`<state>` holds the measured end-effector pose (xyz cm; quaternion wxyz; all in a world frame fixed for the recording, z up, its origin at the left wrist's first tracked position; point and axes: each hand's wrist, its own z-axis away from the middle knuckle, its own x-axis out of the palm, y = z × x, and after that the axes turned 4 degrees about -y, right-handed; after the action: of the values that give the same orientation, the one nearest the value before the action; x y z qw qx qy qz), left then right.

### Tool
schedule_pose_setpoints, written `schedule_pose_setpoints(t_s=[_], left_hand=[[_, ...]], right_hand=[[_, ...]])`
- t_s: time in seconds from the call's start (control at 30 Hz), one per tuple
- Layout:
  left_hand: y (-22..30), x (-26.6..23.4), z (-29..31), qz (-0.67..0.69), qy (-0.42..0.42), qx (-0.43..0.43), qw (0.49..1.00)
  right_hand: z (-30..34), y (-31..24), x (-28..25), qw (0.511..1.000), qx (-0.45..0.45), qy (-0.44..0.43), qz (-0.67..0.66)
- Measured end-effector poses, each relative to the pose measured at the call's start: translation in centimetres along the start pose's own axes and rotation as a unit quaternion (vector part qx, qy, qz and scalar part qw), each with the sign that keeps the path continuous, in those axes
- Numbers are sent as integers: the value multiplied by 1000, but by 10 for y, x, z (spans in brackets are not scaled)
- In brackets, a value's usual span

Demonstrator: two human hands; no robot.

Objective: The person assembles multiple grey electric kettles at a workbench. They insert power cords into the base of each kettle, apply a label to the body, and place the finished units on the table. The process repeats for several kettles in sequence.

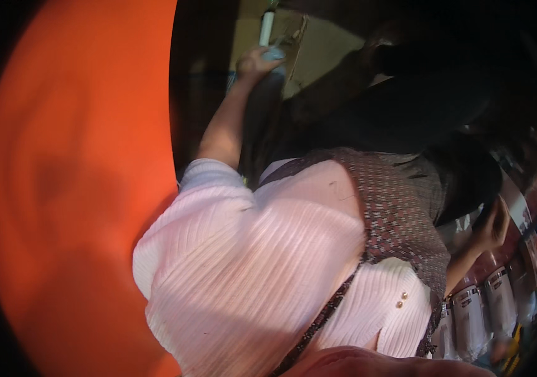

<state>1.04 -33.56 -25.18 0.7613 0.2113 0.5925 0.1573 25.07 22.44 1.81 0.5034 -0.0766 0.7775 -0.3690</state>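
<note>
My left arm reaches forward, away from my body. At its end my left hand (254, 63) is closed around a light blue thing (273, 54), perhaps a cloth or a soft grip. A white tube (266, 29) with a dark green tip rises just beyond the fingers; whether it is one piece with the blue thing I cannot tell. Over at the right side, beside the dark cloth over my legs, my right hand (493, 227) is dim and partly in shadow. Its fingers look stretched out, with nothing visible in them.
A large orange surface (86, 188) fills the left side. Near my right arm stand several pale cylinders (470, 314) with shiny bands. A yellowish panel (322, 53) lies beyond my left hand. My patterned apron (400, 213) and dark clothing cover the middle; the far right is cluttered and blurred.
</note>
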Motion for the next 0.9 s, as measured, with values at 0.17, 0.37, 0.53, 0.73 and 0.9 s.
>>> schedule_pose_setpoints(t_s=[0.17,0.37,0.53,0.73,0.9], left_hand=[[247,-127,-30,58,12,499,864],[426,-186,96,90,-91,860,493],[501,-126,146,-29,9,972,235],[501,-86,106,-187,-156,954,174],[522,-101,67,-43,-36,867,495]], right_hand=[[-13,-41,15,999,10,22,-49],[-62,-57,15,948,-50,-5,-315],[-144,-15,-12,948,16,156,-278],[-162,6,-53,909,11,324,-260],[-124,-19,-13,966,-5,259,4]])
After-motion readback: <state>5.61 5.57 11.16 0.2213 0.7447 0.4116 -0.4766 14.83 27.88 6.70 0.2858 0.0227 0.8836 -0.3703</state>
